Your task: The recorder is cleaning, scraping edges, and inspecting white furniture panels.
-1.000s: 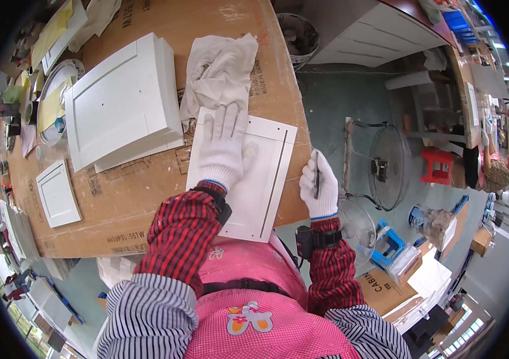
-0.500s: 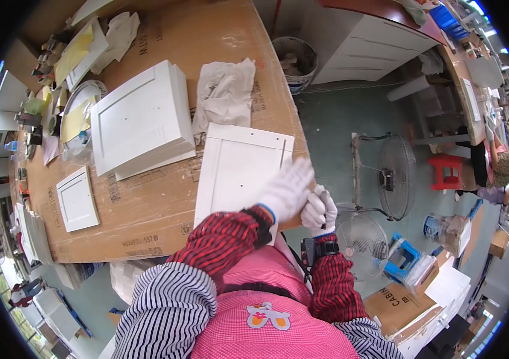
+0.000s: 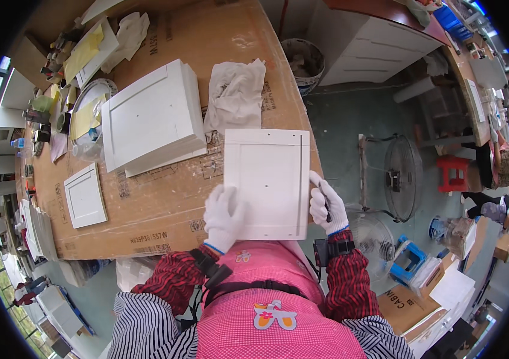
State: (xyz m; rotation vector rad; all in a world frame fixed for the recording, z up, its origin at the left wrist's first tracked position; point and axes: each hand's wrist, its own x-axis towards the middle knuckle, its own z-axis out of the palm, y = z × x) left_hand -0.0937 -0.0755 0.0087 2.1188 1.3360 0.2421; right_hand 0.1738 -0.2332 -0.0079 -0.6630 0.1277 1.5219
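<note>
A white cabinet door panel (image 3: 266, 164) with a raised frame and small holes lies in front of me, over the near right part of the table. My left hand (image 3: 224, 220), in a white glove, is closed at the panel's lower left edge, its thumb over the face. At the right edge is my gloved right hand (image 3: 328, 206), its fingers curled and the index finger reaching up beside the edge. Something dark and slim shows between those fingers; its kind I cannot tell. A crumpled white cloth (image 3: 236, 93) lies just beyond the panel.
A stack of white panels (image 3: 152, 116) and a smaller white panel (image 3: 85, 196) lie on the cardboard-covered table (image 3: 146, 206). Yellow sheets (image 3: 84, 54) and bottles crowd the far left. A bucket (image 3: 303, 63), a floor fan (image 3: 395, 170) and a red stool (image 3: 452, 173) stand to the right.
My left hand has left the panel's right side and come to its lower left edge. The panel has turned straighter toward me. My right hand has opened slightly and moved up along the edge.
</note>
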